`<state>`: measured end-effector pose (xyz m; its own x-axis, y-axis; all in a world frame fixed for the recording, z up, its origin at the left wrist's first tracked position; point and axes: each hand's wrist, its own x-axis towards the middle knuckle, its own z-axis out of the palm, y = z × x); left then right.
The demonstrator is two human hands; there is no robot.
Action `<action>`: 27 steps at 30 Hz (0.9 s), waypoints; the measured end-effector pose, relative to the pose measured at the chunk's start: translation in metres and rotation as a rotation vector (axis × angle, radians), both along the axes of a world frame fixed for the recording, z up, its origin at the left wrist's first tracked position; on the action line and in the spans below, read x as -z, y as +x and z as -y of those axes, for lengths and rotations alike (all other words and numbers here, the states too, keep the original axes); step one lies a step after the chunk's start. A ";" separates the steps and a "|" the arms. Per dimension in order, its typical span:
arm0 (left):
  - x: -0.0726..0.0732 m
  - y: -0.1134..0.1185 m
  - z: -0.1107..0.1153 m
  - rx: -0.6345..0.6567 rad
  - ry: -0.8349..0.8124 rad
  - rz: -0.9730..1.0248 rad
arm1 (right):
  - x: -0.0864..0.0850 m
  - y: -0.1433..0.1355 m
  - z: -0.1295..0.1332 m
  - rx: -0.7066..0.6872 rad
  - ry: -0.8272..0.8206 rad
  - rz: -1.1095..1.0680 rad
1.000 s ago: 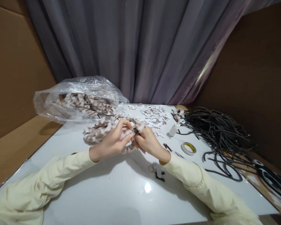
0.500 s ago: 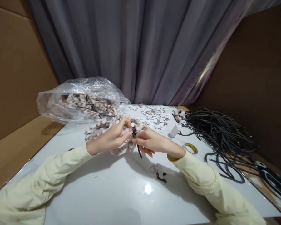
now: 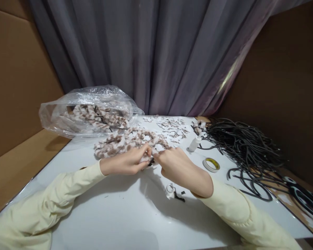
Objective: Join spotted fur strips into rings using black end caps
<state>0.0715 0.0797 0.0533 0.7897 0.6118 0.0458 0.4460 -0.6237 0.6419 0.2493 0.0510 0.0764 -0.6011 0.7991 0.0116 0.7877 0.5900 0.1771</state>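
My left hand (image 3: pixel 131 160) is closed, thumb and fingers pinching a fluffy brown-and-white fabric tube (image 3: pixel 145 159) over the table. Right beside it, my right hand (image 3: pixel 181 168) is curled with its back up, its fingertips near the same tube. Its own fingers hide what it grips. A small black end, apparently of cord, shows between the hands at the tube. Just behind lie more fluffy tubes (image 3: pixel 112 145), bent into loops.
A clear plastic bag (image 3: pixel 94 93) of fluffy tubes stands back left. Fabric scraps (image 3: pixel 172 128) are scattered behind. To the right are a white bottle (image 3: pixel 194 143), a tape roll (image 3: pixel 211 165), a heap of black cords (image 3: pixel 242 146) and scissors (image 3: pixel 302 196). Small offcuts (image 3: pixel 178 196) lie in front.
My right hand has turned over from a fingertip hold on the black cord to a curled, back-up pose. My left hand has dropped slightly. The dangling cord end no longer shows.
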 end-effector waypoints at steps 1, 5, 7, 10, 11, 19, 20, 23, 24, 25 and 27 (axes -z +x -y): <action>-0.002 0.000 0.001 0.026 -0.021 -0.001 | -0.001 0.001 -0.002 0.018 0.008 -0.008; -0.008 -0.001 0.005 0.088 0.007 -0.003 | 0.001 0.007 -0.016 0.006 -0.051 -0.091; -0.007 -0.001 0.006 0.112 0.017 0.004 | 0.004 0.010 -0.023 -0.048 -0.094 -0.146; -0.005 -0.002 0.005 0.123 -0.004 0.028 | 0.008 0.015 -0.030 -0.108 -0.167 -0.215; -0.004 -0.002 0.005 0.121 -0.021 0.034 | 0.009 0.016 -0.032 -0.120 -0.193 -0.237; -0.006 -0.003 0.001 0.046 -0.240 0.071 | 0.010 0.022 -0.039 -0.086 -0.234 -0.332; -0.005 -0.003 0.000 0.031 -0.258 0.073 | 0.009 0.022 -0.040 -0.108 -0.257 -0.352; -0.002 -0.001 -0.001 -0.037 -0.300 0.097 | 0.009 0.021 -0.041 -0.151 -0.308 -0.409; -0.001 -0.001 -0.002 -0.064 -0.312 0.113 | 0.010 0.021 -0.041 -0.144 -0.299 -0.412; 0.001 0.000 -0.002 -0.089 -0.327 0.135 | 0.010 0.021 -0.040 -0.123 -0.278 -0.410; 0.005 0.001 -0.003 -0.116 -0.371 0.191 | 0.009 0.021 -0.037 -0.054 -0.217 -0.405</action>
<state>0.0725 0.0831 0.0487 0.7134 0.6986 -0.0550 0.3506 -0.2878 0.8912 0.2706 0.0883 0.0675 -0.6235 0.7766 0.0901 0.7352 0.6216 -0.2704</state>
